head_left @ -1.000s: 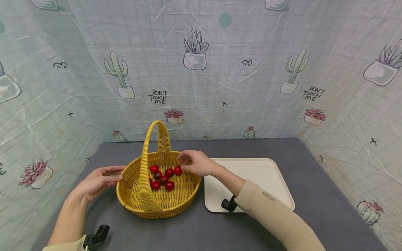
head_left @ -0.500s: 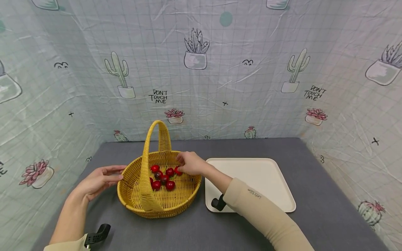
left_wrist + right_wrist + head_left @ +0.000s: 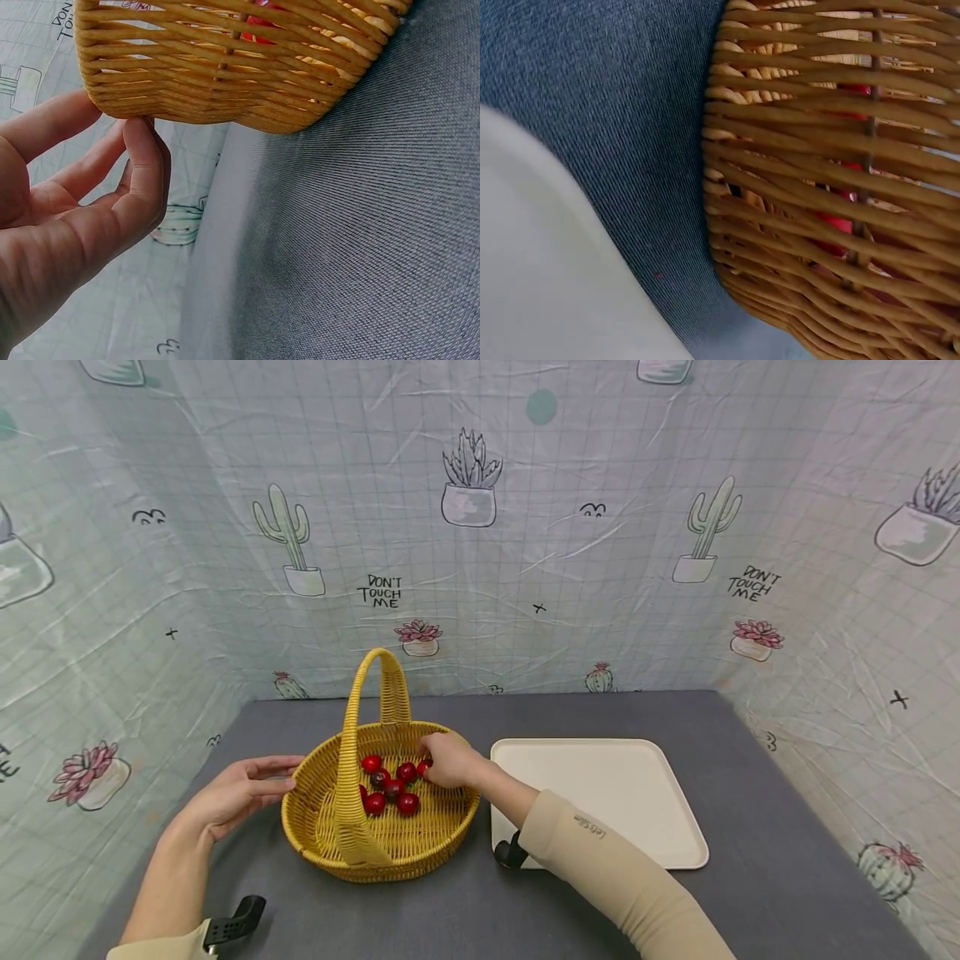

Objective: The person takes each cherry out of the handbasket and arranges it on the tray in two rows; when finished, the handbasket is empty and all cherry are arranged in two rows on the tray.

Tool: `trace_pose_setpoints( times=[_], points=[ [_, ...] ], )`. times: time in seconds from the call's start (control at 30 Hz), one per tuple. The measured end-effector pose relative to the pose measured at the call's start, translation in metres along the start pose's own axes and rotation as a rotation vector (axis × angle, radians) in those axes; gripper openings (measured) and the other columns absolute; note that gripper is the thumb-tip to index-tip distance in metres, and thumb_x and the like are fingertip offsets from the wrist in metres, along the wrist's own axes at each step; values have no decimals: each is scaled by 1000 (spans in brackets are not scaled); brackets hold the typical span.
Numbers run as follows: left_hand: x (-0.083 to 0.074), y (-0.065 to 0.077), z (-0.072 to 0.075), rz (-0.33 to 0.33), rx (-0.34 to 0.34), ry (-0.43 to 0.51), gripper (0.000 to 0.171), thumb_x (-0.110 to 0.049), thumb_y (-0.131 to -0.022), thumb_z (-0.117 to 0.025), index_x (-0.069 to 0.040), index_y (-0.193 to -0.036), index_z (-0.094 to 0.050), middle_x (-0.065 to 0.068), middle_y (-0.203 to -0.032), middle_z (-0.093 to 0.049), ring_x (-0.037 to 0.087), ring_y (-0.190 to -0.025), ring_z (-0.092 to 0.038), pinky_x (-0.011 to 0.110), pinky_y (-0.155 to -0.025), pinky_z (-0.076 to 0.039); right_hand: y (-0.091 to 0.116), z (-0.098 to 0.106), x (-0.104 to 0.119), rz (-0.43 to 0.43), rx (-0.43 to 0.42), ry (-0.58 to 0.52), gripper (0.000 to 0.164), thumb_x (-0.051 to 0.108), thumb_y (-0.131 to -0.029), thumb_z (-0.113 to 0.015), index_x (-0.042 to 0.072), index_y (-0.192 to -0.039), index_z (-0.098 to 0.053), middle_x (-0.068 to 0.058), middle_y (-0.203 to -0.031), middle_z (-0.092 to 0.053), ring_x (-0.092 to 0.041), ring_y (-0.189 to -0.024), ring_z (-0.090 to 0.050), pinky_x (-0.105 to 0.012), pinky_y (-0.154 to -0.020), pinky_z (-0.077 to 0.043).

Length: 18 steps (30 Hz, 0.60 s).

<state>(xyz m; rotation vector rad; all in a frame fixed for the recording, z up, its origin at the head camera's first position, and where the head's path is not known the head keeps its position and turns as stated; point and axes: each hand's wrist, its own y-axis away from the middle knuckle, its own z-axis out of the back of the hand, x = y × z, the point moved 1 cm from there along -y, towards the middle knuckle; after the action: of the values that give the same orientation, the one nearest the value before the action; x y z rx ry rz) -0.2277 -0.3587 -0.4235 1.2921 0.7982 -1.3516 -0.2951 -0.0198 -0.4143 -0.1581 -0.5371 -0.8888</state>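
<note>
A yellow wicker basket [image 3: 438, 843] with a tall arched handle [image 3: 351, 777] holds several dark red cherries [image 3: 393, 789]. My left hand [image 3: 236, 797] is at the basket's left side, its fingers loosely extended and fingertips right at the rim, as the left wrist view also shows [image 3: 82, 202]. My right hand [image 3: 453, 762] reaches over the right rim into the basket, fingers pointing down at the rightmost cherry [image 3: 423, 768]. That cherry is partly covered by the hand; I cannot tell whether the fingertips pinch it. In the right wrist view the basket wall [image 3: 825, 157] hides the fingers.
A cream rectangular tray [image 3: 600, 793] lies right of the basket on the grey tabletop [image 3: 420, 918], under the right forearm at its left edge. Fabric printed with cacti [image 3: 555, 527] walls the back and both sides. A black camera mount sits on each wrist.
My right hand has moved down and slightly left, deeper into the basket over the rightmost cherry; its forearm has shifted left. My left hand holds its place at the rim.
</note>
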Motion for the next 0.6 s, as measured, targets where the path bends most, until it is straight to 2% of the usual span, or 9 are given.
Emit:
trace_pose_setpoints(
  times=[0.1, 0.27, 0.47, 0.6],
  points=[
    [0, 0, 0, 0, 1, 1, 63, -12, -100, -68, 14, -150, -39, 8, -134, -59, 9, -111, -64, 31, -94, -55, 0, -4, 0, 17, -12, 15, 30, -2, -95, -67, 1, -125, -69, -11, -120, -69, -23, -102, -66, -27, -81, -52],
    [1, -1, 1, 3, 0, 1, 64, -12, -100, -68, 14, -150, -38, 8, -134, -59, 8, -111, -64, 31, -94, -55, -1, -10, 0, 22, -26, 9, 30, -8, -92, -65, 1, -120, -70, -12, -115, -70, -17, -78, -60, -23, -67, -43],
    [1, -1, 0, 9, -5, -1, 64, -13, -101, -68, 14, -150, -38, 9, -135, -59, 7, -111, -64, 30, -94, -54, -1, -15, 0, 29, -41, 23, 32, -13, -90, -64, 2, -117, -72, -11, -112, -71, -17, -84, -64, -22, -67, -45],
    [2, -1, 0, 10, -7, 4, 64, -13, -101, -68, 15, -150, -38, 8, -134, -59, 7, -111, -64, 31, -95, -54, -1, -15, 0, 23, -31, 20, 29, -9, -91, -67, 4, -116, -72, -9, -110, -71, -15, -77, -59, -23, -64, -42]
  ],
)
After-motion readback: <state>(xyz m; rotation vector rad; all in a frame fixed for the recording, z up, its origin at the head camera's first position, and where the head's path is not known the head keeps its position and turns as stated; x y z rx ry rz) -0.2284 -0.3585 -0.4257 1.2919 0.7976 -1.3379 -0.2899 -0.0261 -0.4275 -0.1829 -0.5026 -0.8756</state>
